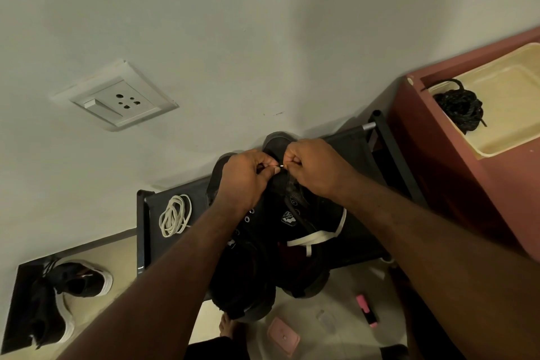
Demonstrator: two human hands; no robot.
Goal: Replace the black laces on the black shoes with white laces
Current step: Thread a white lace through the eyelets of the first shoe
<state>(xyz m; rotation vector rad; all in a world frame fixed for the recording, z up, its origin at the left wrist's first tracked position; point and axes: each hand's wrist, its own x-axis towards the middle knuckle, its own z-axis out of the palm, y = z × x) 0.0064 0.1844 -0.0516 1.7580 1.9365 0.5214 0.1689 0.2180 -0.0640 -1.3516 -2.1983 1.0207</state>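
fingers: left hand (248, 174) and right hand (317, 168) curl tight, both pinching the white lace (281, 166) tip between them | risk: the eyelet is hidden under the knuckles, so the tip may miss or fray; the loose tail could twist | look: black shoes (287, 218) are matte, eyelets bare, side by side on the rack (153, 207); spare white lace coil (174, 215) lies at left.

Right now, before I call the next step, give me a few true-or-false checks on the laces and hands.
1. The left hand and the right hand both pinch a white lace tip above the black shoes. True.
2. The black laces lie bundled in the cream tray. True.
3. The spare white lace is coiled in that tray too. False: it lies on the black rack, left of the shoes.
4. Neither shoe carries any white lace. False: a white lace strip crosses one of them.
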